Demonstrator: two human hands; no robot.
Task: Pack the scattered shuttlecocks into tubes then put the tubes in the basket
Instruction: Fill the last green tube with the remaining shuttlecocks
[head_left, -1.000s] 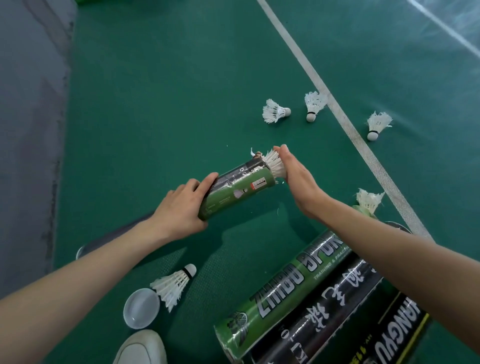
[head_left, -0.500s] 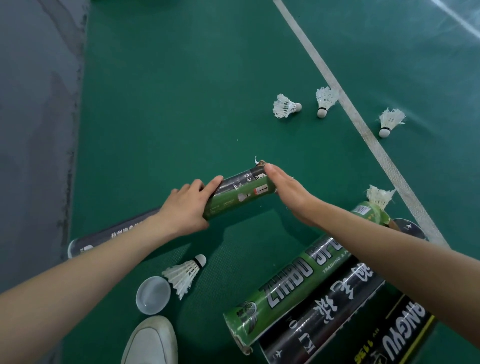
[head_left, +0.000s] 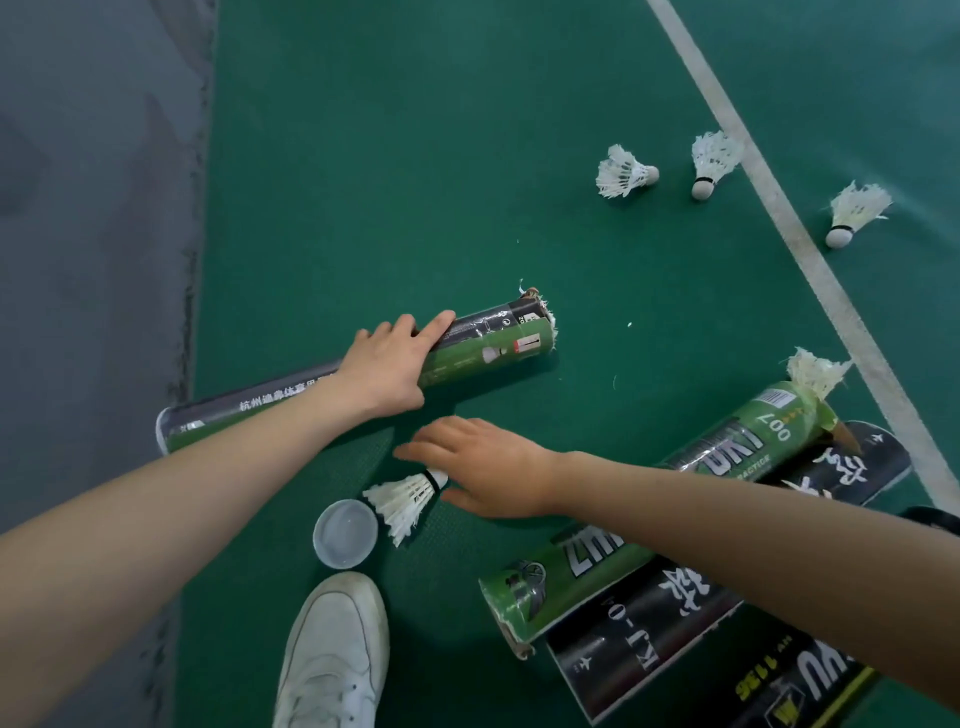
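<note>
Your left hand (head_left: 387, 366) grips the tube (head_left: 488, 343) around its middle, fingers laid over the top and thumb on the near side; the tube runs slantwise across the centre of the frame, low on the green floor (head_left: 415, 156), and white feather tips show at its torn upper-right mouth. Your right hand (head_left: 488, 467) is spread wide just below it, fingers straight and holding nothing, reaching left over the cork of the nearest shuttlecock (head_left: 405, 499); you cannot tell whether the fingertips touch the cork. That shuttlecock lies on its side, its feathers pointing down-left and touching the clear round cap (head_left: 345, 532), which sits open side up. Your white shoe (head_left: 332, 654) is at the bottom centre. In the lower right your forearm crosses a green tube (head_left: 727, 452) with a feather skirt (head_left: 815, 371) sticking out of its upper end, and beside it lie a black tube (head_left: 639, 644) and a black-and-yellow tube (head_left: 810, 680), all side by side. In the upper right, the left shuttlecock (head_left: 621, 171) and the middle shuttlecock (head_left: 711, 161) lie near each other just left of the white line (head_left: 779, 218), and the right shuttlecock (head_left: 854, 210) lies on the other side of it. A grey floor strip (head_left: 93, 208) fills the left edge
</note>
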